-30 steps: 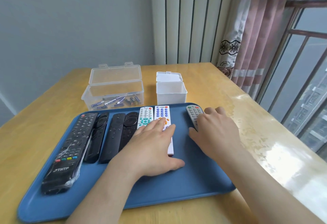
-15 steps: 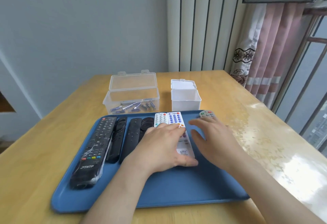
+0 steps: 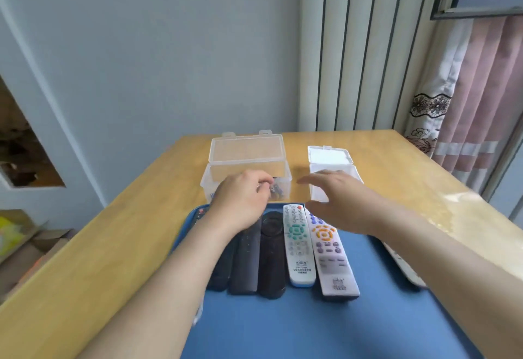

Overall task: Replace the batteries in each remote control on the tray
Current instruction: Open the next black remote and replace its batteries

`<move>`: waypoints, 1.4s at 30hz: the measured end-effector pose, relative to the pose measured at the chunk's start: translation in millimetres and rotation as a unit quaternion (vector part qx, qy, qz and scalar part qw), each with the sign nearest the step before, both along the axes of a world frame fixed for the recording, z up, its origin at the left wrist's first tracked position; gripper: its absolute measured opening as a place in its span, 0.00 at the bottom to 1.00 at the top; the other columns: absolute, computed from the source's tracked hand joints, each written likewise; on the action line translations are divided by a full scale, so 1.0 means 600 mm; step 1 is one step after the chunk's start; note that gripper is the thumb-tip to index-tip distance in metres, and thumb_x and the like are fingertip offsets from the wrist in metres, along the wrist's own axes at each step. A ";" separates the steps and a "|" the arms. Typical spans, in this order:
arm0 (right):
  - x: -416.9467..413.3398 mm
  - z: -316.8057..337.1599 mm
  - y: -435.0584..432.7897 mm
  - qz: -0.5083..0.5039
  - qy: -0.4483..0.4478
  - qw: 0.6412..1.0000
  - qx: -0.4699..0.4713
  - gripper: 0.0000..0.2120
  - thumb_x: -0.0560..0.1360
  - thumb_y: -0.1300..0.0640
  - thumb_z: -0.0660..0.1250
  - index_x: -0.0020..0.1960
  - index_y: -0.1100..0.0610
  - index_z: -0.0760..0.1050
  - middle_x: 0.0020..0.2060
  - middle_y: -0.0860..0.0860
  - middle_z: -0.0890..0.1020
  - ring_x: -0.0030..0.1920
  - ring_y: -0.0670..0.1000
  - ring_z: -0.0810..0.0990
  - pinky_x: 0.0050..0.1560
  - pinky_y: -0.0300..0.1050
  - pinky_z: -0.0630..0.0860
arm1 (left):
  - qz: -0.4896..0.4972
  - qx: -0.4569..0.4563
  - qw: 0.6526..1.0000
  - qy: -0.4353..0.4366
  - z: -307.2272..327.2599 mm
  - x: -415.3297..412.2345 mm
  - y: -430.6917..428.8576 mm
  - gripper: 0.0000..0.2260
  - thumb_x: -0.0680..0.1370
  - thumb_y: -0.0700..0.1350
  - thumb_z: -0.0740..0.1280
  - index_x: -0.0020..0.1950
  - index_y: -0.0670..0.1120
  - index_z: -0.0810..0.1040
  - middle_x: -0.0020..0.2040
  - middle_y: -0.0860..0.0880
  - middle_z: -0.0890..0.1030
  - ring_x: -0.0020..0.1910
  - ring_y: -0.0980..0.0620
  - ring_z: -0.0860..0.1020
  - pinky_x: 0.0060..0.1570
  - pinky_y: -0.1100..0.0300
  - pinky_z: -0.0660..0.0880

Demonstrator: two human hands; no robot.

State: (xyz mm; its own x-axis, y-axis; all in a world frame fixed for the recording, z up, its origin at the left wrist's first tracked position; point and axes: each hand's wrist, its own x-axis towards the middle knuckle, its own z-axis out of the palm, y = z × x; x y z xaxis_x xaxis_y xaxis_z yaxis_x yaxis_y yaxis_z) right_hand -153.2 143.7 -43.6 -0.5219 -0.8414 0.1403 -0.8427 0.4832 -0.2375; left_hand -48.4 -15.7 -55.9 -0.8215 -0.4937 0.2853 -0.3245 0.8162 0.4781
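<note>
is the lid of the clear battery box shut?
No: the clear battery box has its lid hinged up and back, and the left hand reaches into it.

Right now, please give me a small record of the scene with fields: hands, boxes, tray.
left hand: reaching into the clear plastic box with batteries, fingers curled; grasp not certain
right hand: open, hovering before the white plastic box
boxes: both lids open
blue plastic tray: black remotes, two white remotes side by side
</note>
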 end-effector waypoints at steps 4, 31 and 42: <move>-0.022 0.032 -0.059 0.024 0.004 0.998 0.065 0.29 0.79 0.50 0.63 0.77 0.47 0.58 0.76 0.49 0.63 0.75 0.54 0.59 0.72 0.49 0.59 | 0.012 0.003 0.999 -0.045 0.012 -0.027 -0.046 0.14 0.80 0.44 0.57 0.55 0.52 0.82 0.55 0.52 0.83 0.56 0.50 0.78 0.56 0.56 0.75; 0.107 -0.023 0.074 -0.157 -0.097 0.972 0.148 0.17 0.76 0.44 0.63 0.46 0.57 0.63 0.38 0.49 0.69 0.44 0.53 0.70 0.34 0.43 0.64 | -0.095 -0.054 0.992 -0.063 -0.040 0.058 0.119 0.16 0.81 0.49 0.58 0.69 0.54 0.72 0.70 0.58 0.71 0.68 0.56 0.66 0.63 0.66 0.59; 0.103 -0.031 0.099 0.002 -0.741 0.529 -0.414 0.18 0.78 0.52 0.58 0.50 0.62 0.83 0.45 0.58 0.85 0.36 0.53 0.83 0.36 0.44 0.81 | -0.226 0.395 0.871 0.184 -0.048 0.067 0.199 0.10 0.76 0.52 0.65 0.56 0.62 0.76 0.52 0.44 0.81 0.57 0.48 0.79 0.64 0.48 0.72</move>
State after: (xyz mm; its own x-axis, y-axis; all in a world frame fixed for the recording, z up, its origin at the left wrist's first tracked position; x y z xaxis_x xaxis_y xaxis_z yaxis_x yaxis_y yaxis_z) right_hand -91.4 203.3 -62.5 -0.5736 -0.8132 -0.0987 0.5641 -0.3049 -0.7673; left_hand -8.3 103.5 -84.9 -0.9073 -0.3058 0.2886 0.2390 0.1895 0.9523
